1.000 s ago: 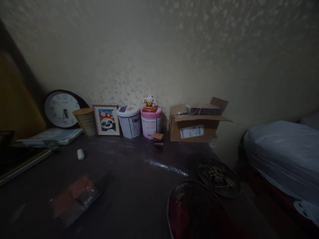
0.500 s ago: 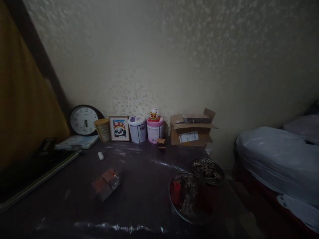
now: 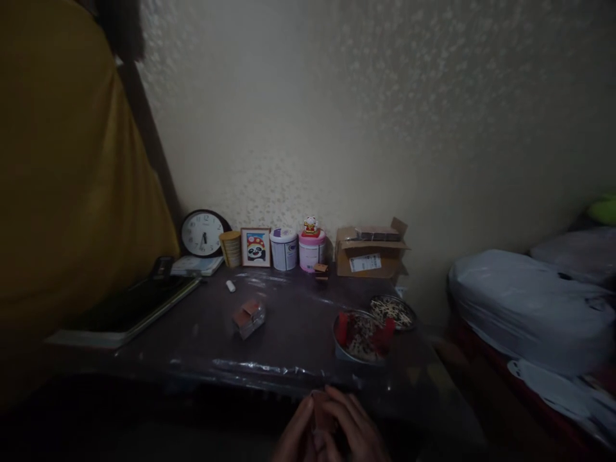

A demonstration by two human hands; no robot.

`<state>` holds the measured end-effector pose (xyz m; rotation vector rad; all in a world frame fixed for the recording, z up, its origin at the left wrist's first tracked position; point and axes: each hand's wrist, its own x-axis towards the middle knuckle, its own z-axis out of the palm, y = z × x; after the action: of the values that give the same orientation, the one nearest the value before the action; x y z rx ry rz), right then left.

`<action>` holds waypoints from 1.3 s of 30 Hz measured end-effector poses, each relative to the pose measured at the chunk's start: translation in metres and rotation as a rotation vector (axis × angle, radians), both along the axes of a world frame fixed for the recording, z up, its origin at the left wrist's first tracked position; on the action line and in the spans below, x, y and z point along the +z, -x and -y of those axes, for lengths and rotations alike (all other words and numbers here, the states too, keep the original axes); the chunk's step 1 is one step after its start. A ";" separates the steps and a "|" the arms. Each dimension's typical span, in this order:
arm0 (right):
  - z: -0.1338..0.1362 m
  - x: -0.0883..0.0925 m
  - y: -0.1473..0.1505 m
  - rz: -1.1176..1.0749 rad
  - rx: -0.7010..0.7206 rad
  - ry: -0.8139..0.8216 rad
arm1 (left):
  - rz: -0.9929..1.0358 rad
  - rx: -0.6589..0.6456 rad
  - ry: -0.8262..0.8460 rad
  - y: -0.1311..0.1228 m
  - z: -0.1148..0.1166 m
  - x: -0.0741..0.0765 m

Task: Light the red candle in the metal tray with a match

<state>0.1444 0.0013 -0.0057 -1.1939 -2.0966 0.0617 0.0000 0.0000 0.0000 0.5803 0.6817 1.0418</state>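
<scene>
At the bottom of the head view, just in front of the table's near edge, my two hands hold a small reddish-brown matchbox between them. My left hand grips its left side with the fingers closed. The fingers of my right hand wrap over its right side. On the table lies a clear-wrapped pack of similar boxes. To its right stands a round tin with red pieces and dark-speckled bits in it. Behind that tin, a round dish holds many thin matchsticks.
Along the wall stand a clock, a yellowish cup, a panda picture frame, a white tub, a pink tub bearing a cat figurine, and an opened cardboard box. A white plastic-wrapped bundle lies right.
Both hands have come into view at the bottom with the matchbox. The view has shifted, so the table now sits further off and its front edge shows.
</scene>
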 end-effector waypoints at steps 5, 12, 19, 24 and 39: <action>0.008 0.016 0.004 -0.009 -0.013 0.019 | 0.252 -0.054 0.029 -0.005 0.001 -0.005; 0.009 0.021 0.001 -0.173 0.098 0.203 | 0.300 -0.051 0.038 -0.002 -0.001 -0.012; -0.005 0.022 -0.014 -0.363 0.074 0.276 | 0.262 -0.162 0.152 0.001 -0.004 -0.011; -0.004 0.020 -0.018 -0.221 0.111 0.330 | 0.208 -0.209 0.190 -0.001 -0.004 -0.012; 0.000 0.018 -0.024 0.006 0.021 0.449 | -0.025 -0.129 0.123 -0.002 -0.003 -0.015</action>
<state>0.1686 0.0010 0.0125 -1.4258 -2.1656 0.5648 0.0019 0.0025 -0.0154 0.5239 0.7159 0.8668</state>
